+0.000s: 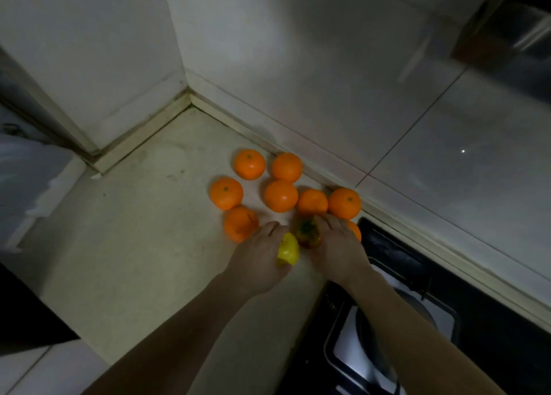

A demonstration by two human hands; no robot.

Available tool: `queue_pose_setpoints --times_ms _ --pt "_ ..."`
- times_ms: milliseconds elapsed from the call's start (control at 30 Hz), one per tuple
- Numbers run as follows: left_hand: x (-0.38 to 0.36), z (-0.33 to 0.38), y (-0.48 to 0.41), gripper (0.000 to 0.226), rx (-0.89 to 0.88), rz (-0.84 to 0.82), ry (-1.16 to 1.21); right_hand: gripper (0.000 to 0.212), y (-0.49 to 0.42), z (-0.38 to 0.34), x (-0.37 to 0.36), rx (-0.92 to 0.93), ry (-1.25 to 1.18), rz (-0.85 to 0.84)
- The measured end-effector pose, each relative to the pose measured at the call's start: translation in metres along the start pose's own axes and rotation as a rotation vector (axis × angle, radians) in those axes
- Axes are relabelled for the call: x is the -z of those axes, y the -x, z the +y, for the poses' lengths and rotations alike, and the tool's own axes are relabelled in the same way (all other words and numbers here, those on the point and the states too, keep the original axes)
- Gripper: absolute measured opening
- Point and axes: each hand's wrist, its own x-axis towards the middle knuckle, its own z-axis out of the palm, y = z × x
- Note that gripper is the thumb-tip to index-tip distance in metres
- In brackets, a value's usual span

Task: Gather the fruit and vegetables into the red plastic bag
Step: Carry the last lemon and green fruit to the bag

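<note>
left hand (259, 257): palm down over the yellow fruit (288, 250), fingers fairly straight and close together, tips at the nearest orange (240, 224); no curl round anything seen
right hand (337, 245): laid against the red-green fruit (308, 233), fingers narrow and straightish, holding nothing; partly covers one orange (355, 230) at the edge of the hob (417, 275)
oranges (281, 196): loose cluster on the counter (134, 260) near the wall corner, several touching, none bagged
red plastic bag: not in view, can't say where
handling, oranges: look firm, round, waxy; likely to roll if nudged; best cupped from above or scooped between both palms
handling, red-green fruit: probably softer skin, take gently by the sides
risk: a piece rolling off toward the hob; dim light, edges blurred
step: likely herding the fruit together before lifting
</note>
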Motion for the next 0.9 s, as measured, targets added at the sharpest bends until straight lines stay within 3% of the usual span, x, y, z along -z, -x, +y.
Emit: queue_pose_setpoints --times_ms 167,333,700,900 --pt "-0.011 -0.004 -0.006 0.05 -0.028 0.044 0.02 0.071 -0.008 0.003 -0.017 0.015 0.018 0.032" --pt "-0.012 -0.006 -0.008 0.043 -0.011 0.078 0.06 0.066 -0.013 0.001 -0.021 0.022 0.0 0.066" --pt "0.034 0.005 0.019 0.06 0.003 0.176 0.052 0.068 0.011 -0.02 0.015 0.017 -0.057 0.159" --pt "0.07 0.015 0.06 0.063 0.024 0.276 0.049 0.069 0.054 -0.051 0.053 0.025 -0.133 0.309"
